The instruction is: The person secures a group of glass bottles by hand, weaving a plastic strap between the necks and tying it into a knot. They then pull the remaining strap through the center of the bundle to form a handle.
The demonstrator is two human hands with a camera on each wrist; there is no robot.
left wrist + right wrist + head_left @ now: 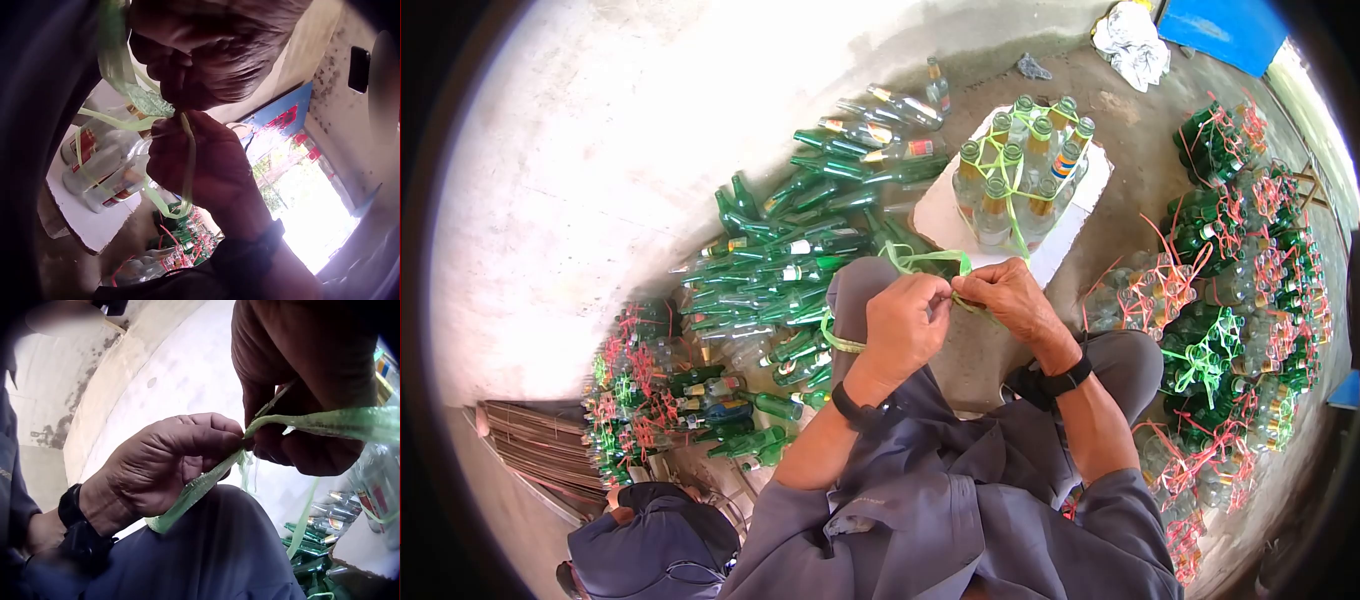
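Note:
Both hands meet above the person's knees, fingertips close together. My left hand pinches a light green plastic strap, and my right hand pinches it right beside. In the right wrist view the strap is twisted narrow where the fingertips of the left hand and right hand come together. From there it runs to a cluster of clear glass bottles, which stand upright with green strap looped round their necks. A white-topped block bears the cluster.
Green and clear bottles lie in a heap on the left. Bundles tied with red and green strap stand along the right, others at the lower left. Another person is at the lower left. A white bag lies at the back.

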